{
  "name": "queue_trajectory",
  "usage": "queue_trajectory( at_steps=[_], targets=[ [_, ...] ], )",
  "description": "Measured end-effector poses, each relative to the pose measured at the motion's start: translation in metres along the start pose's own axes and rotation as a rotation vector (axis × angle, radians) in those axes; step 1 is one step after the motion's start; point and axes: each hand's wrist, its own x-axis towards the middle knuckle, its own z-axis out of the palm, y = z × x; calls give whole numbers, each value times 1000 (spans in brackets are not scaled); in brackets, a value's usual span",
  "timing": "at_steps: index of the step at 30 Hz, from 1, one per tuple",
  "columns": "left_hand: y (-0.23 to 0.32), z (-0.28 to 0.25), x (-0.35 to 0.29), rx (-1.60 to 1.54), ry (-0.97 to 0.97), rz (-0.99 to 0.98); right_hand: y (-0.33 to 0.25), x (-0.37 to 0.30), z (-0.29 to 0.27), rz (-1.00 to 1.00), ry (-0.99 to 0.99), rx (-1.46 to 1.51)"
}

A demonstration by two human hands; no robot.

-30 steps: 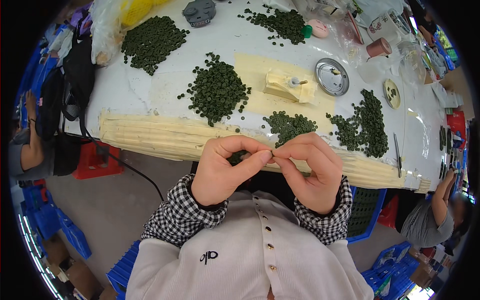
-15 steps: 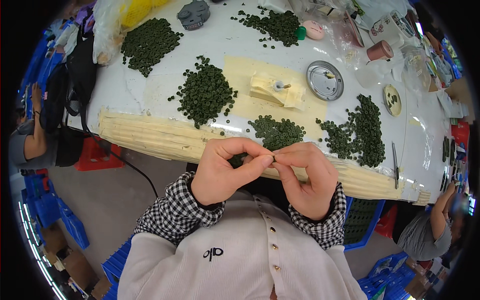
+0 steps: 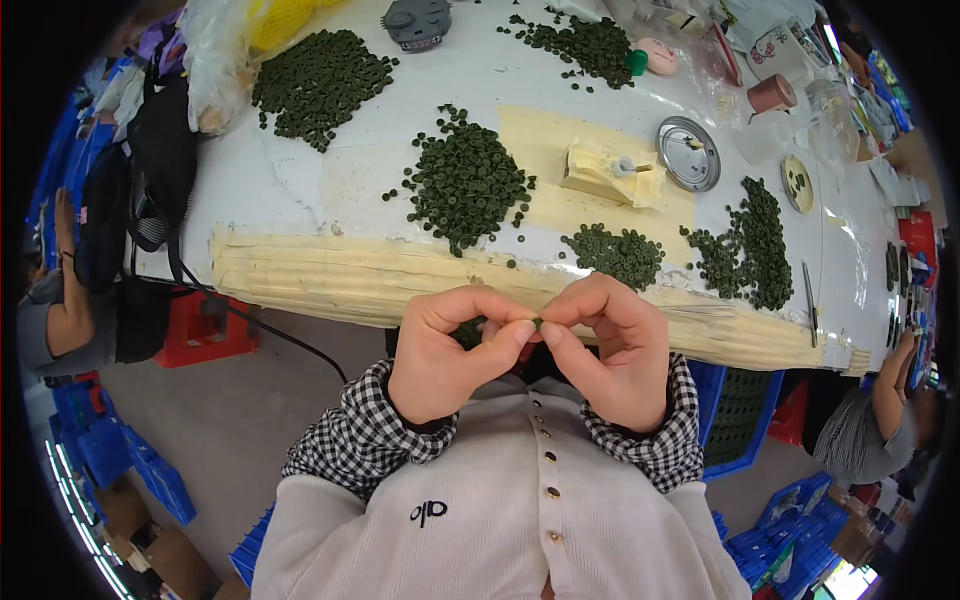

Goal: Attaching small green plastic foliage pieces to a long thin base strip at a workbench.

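Between the fingertips of both my hands, just in front of the table edge, is a tiny green round piece point(image 3: 537, 323). My left hand point(image 3: 440, 350) pinches it with thumb and forefinger. From the other side my right hand point(image 3: 622, 358) pinches it the same way. More dark green pieces point(image 3: 467, 334) show inside the curl of my left hand, partly hidden by the fingers. Beyond my hands lies a small pile of green ring-like pieces point(image 3: 615, 256). Larger piles stand to its left point(image 3: 465, 180) and right point(image 3: 755, 245).
A tape-covered block with a metal pin point(image 3: 612, 172) stands behind the small pile, beside a round metal lid point(image 3: 688, 153). Tweezers point(image 3: 809, 305) lie at the right. A grey counter device point(image 3: 416, 22) sits far back. Blue crates point(image 3: 738, 420) stand below the table. Other people sit at both sides.
The view has shifted, so the table's things appear farther right. My fingertips have parted slightly, and more of the green piece shows between them.
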Motion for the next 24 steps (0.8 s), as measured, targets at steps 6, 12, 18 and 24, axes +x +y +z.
queue_trajectory(
  at_steps=[6, 12, 18, 24],
  targets=[
    [4, -12, -1, -356, 114, -161, -5, 17, 16, -135, 46, -307],
    [13, -37, 10, -516, 261, -175, 1, 36, 11, -379, -29, -1125],
    [13, -46, 13, -547, 238, -161, 12, 41, 14, -432, -54, -1220],
    [13, -46, 16, -534, 228, -150, -3, 29, -4, -372, -32, -1256]
  ],
)
